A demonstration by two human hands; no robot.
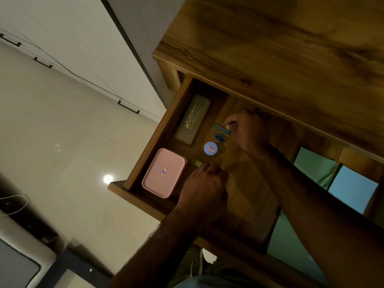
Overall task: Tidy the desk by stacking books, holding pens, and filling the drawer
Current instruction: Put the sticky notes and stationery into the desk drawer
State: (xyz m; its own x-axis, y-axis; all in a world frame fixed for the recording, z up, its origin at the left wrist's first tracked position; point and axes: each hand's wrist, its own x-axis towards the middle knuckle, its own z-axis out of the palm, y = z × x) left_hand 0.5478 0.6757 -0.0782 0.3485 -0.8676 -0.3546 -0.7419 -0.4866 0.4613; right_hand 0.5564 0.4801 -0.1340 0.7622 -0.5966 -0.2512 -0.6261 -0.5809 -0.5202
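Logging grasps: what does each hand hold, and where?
Left hand pinches a small yellow-tipped item at one end; right hand pinches a teal item at its edge.

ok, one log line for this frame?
drawer open | left hand grips small yellow item | right hand pinches green item | inside: pink box, dark case, blue lid

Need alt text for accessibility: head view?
Both hands reach into an open wooden drawer: the right hand pinches a teal item, the left hand curls by a small yellow item. A pink box, blue round lid and olive case lie inside.
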